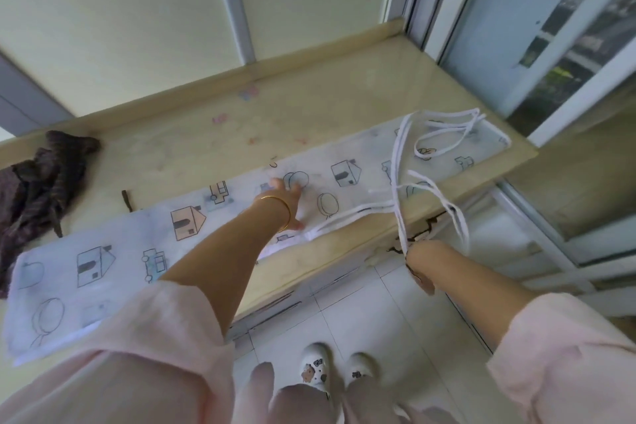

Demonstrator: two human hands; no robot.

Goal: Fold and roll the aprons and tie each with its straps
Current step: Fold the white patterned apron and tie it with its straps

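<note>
A white apron (103, 251) printed with houses, trucks and balloons lies folded into a long strip along the front of the beige ledge (309, 113). My left hand (290, 198) presses flat on the strip near its middle, fingers spread. My right hand (418, 265) hangs below the ledge edge and grips the white straps (399, 182), which run up from it to loops lying on the apron's right end (447, 138). Another strap (347, 217) trails along the ledge's front edge.
A dark striped cloth (38, 189) lies bunched at the ledge's left end. Behind the ledge are cream wall panels, and a sliding glass window (550, 27) stands at the right. White floor tiles (378, 320) and my feet in white clogs show below.
</note>
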